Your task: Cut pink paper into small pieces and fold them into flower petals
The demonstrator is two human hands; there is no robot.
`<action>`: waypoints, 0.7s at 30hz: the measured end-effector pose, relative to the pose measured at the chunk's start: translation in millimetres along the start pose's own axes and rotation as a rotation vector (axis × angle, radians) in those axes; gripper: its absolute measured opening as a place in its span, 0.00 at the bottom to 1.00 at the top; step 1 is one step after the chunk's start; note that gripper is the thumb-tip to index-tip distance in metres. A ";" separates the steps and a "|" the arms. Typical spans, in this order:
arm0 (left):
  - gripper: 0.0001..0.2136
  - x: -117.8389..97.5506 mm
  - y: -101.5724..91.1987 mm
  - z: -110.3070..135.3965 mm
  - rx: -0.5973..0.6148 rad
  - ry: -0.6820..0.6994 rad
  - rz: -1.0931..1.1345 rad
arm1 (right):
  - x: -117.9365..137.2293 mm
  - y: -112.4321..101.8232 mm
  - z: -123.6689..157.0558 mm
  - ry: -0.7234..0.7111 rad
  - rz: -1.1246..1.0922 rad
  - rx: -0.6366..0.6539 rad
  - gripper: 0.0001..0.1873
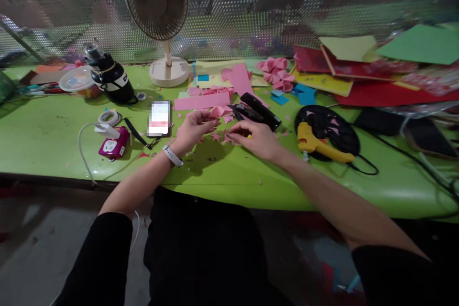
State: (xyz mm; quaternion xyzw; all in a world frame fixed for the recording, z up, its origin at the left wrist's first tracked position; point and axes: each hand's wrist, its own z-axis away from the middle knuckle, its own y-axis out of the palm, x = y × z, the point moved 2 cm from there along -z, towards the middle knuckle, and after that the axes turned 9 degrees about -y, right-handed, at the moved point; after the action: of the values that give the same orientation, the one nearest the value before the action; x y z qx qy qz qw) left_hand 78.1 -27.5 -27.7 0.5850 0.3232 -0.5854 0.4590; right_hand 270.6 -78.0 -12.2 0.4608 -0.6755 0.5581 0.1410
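While both hands reach in over the small pink paper stars strewn about the middle of the glossy lime-green tabletop, neither grip shows plainly; the left hand is curved, its thumb close to its bent fingers, near a folded piece of pink paper, and I cannot tell whether it has hold of anything; the right hand has thumb and forefinger nearly together among the scraps, with a bit of pink at the tips, too small to say whether it is pinched or lies beyond them; the black stapler-like tool is just beyond that hand, and a flat rectangular pink paper strip lies past the left one; for pieces this slight, I would take one edge lightly between the fingertips, since firm pressure would probably crease thin paper; it should help to let the left hand steady while the right does the fine work, and to keep both palms off the loose stars; the right forearm passes near the yellow glue gun on its black oval pad, so that elbow is best kept clear of the nozzle.
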 end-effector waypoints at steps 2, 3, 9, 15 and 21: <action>0.11 2.0 1.1 0.4 -0.010 -0.023 0.029 | 1.3 0.4 -2.8 -0.013 0.018 -0.031 0.12; 0.11 3.0 1.1 0.4 -0.019 -0.040 0.042 | 1.8 0.9 -3.9 -0.027 0.046 -0.049 0.12; 0.14 6.5 1.1 1.3 0.001 -0.100 0.028 | 0.5 8.3 -3.8 -0.070 0.099 -0.123 0.11; 0.15 6.7 2.3 1.2 0.057 -0.009 -0.037 | -5.0 9.6 -1.5 -0.031 -0.025 -0.129 0.16; 0.14 6.3 2.4 2.3 0.068 -0.006 -0.070 | -5.0 8.1 -2.6 0.035 -0.064 -0.121 0.15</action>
State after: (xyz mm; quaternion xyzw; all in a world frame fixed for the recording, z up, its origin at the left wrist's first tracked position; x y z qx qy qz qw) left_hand 80.0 -31.5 -33.2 0.5869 0.3219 -0.6134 0.4191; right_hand 266.1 -73.8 -19.9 0.4628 -0.6905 0.5194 0.1981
